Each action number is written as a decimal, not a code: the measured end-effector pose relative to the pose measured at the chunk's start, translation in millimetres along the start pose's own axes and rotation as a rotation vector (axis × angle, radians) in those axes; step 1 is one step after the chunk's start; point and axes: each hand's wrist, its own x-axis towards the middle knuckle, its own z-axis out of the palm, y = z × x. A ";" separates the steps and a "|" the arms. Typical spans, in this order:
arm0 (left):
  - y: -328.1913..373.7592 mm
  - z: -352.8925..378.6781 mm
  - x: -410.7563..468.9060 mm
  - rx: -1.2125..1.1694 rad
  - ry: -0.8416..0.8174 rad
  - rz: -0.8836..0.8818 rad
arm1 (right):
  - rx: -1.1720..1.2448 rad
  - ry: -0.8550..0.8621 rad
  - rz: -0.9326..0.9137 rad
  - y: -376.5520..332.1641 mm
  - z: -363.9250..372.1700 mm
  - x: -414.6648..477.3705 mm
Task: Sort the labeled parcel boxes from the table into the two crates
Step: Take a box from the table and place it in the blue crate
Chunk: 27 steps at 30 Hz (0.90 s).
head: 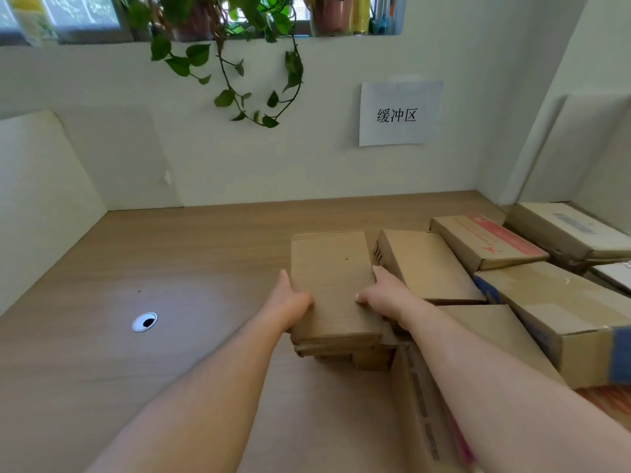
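Note:
A plain brown parcel box [333, 278] sits in the middle of the wooden table [191, 264], and both my hands hold it. My left hand [290, 298] grips its left side, thumb on top. My right hand [382, 295] grips its right side, thumb on top too. No label shows on its upper face. Under its near end lies flattened cardboard [355, 353]. Several more parcel boxes crowd the right side, among them a brown one [430, 268] right beside my right hand and one with red print [491, 240]. No crate is in view.
A box with blue tape [560, 308] and a barcoded box [566, 230] stand at the far right. A round cable hole [145, 321] is in the tabletop on the left. A paper sign [397, 114] hangs on the back wall under a trailing plant [239, 63].

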 end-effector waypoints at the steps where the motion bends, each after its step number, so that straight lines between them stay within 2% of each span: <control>1: -2.2 -3.6 -8.6 -0.025 -0.010 -0.006 | 0.007 -0.007 -0.016 0.0 1.3 -6.8; 5: -17.9 -17.8 -47.7 -0.093 -0.010 0.046 | 0.036 -0.051 -0.096 0.6 9.3 -36.1; 10: -52.6 -35.4 -103.1 -0.154 0.078 0.096 | 0.192 -0.157 -0.164 0.4 23.5 -79.3; 13: -76.0 -38.9 -137.5 -0.260 0.134 0.057 | 0.245 -0.185 -0.161 -0.7 36.1 -105.7; 16: -94.6 -42.7 -174.8 -0.356 0.210 0.004 | 0.186 -0.213 -0.163 -0.9 49.8 -136.7; 23: -134.3 -50.9 -264.2 -0.358 0.309 -0.083 | 0.126 -0.349 -0.201 4.9 83.6 -205.8; 27: -163.5 -58.6 -303.1 -0.430 0.449 -0.166 | 0.095 -0.363 -0.239 1.5 110.7 -234.6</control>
